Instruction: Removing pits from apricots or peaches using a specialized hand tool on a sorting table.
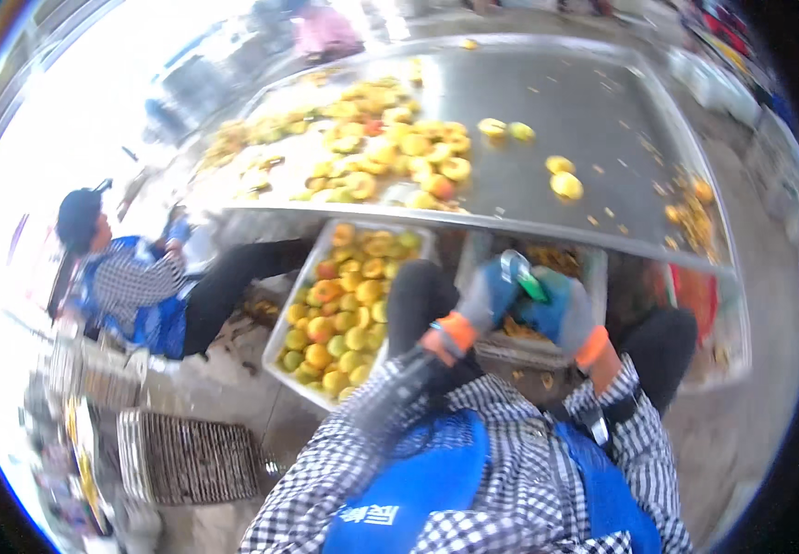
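Note:
My left hand (485,294) and my right hand (554,312) meet above a white crate (467,272) between my knees, both in grey-blue gloves with orange cuffs. My right hand closes on a small green-handled tool (535,286). Shiny metal (513,266) shows just left of the green part, by my left fingers. Those fingers are curled, but blur hides what they hold. Under my hands, the crate contains yellow-brown scraps (552,258). Beside my left knee, another white crate (281,355) is filled with yellow-orange peaches (336,319), some of them cut.
Ahead stands a metal table (547,78) with a raised rim. Halved peaches (381,152) are heaped on its left part, scraps (695,226) at its right edge. A co-worker (132,277) in a blue apron sits at left, near a stack of crates (192,457).

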{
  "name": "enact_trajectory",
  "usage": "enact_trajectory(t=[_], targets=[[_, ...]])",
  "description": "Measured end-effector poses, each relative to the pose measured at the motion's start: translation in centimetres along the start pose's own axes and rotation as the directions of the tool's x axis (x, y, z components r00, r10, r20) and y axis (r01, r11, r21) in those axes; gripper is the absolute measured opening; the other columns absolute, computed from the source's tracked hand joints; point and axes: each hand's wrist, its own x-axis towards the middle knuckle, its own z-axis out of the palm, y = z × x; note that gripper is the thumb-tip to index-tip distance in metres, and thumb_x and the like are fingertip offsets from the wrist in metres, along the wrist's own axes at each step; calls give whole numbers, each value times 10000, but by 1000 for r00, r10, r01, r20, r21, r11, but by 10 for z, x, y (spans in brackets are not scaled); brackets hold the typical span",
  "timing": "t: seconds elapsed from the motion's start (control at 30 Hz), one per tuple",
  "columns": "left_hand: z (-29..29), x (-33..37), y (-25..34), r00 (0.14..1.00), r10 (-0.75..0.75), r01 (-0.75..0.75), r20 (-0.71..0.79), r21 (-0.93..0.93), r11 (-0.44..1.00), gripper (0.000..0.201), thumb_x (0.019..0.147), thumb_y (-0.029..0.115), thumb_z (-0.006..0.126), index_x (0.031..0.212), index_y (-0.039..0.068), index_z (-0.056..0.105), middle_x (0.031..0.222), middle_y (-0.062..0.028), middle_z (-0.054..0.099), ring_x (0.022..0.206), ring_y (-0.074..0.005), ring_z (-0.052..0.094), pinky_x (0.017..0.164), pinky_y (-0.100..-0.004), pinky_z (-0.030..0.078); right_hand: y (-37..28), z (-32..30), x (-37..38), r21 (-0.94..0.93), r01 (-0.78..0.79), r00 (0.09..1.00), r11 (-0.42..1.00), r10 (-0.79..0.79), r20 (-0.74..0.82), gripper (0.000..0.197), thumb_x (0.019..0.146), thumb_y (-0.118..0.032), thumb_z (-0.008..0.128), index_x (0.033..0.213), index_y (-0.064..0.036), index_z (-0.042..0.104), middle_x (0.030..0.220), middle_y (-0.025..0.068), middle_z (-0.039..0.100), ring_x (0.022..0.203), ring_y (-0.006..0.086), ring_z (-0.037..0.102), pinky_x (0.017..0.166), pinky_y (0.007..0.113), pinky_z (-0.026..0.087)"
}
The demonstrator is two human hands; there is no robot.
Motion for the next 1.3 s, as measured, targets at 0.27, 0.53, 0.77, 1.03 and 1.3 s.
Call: enact_trajectory(t=[0.27, 0.53, 0.77, 1.03, 1.3], targets=[[6, -5, -32, 959, -248, 236, 139, 95, 967, 263, 1006, 258, 586, 1104, 25, 659, 1038, 22, 661, 935, -105, 616, 771, -307, 507, 12, 13, -4, -286, 51, 995, 957, -74, -72, 239, 849, -104, 690, 1061, -44, 598, 890, 175, 674, 786, 371, 670, 679, 414, 514], [18, 3, -28, 848, -499, 470, -177, -182, 863, 414, 994, 408, 568, 844, 41, 690, 735, 1, 603, 673, -106, 537, 573, -340, 434, 40, 16, 18, -178, 35, 970, 983, -76, -232, 330, 934, -228, 641, 1206, -43, 611, 1012, 210, 696, 895, 386, 677, 746, 443, 526], [-11, 32, -3, 971, -182, 223, 155, -865, 450, 441, 885, 135, 598, 1278, -60, 556, 1181, -197, 647, 1099, -307, 640, 979, -401, 524, 37, 4, 6, 116, -269, 915, 956, 291, -278, 290, 866, -231, 725, 1083, -48, 665, 937, 195, 703, 861, 370, 694, 747, 401, 540], [-21, 6, 3, 988, -3, -7, 152, 62, 998, 476, 813, -28, 733, 1261, 41, 588, 1179, -116, 648, 1060, -185, 644, 868, -291, 548, 24, 11, -1, -67, -143, 977, 988, 130, -169, 377, 830, -249, 737, 1154, -87, 631, 989, 193, 696, 915, 404, 674, 779, 443, 540], [-14, -11, 21, 967, -239, 253, 84, -387, 887, 230, 986, 134, 600, 1188, 26, 619, 1062, -84, 704, 945, -192, 687, 839, -297, 560, -13, 16, -32, -436, -142, 989, 889, 111, -95, 292, 882, -246, 668, 1104, -75, 585, 917, 215, 677, 874, 426, 663, 742, 499, 519]])
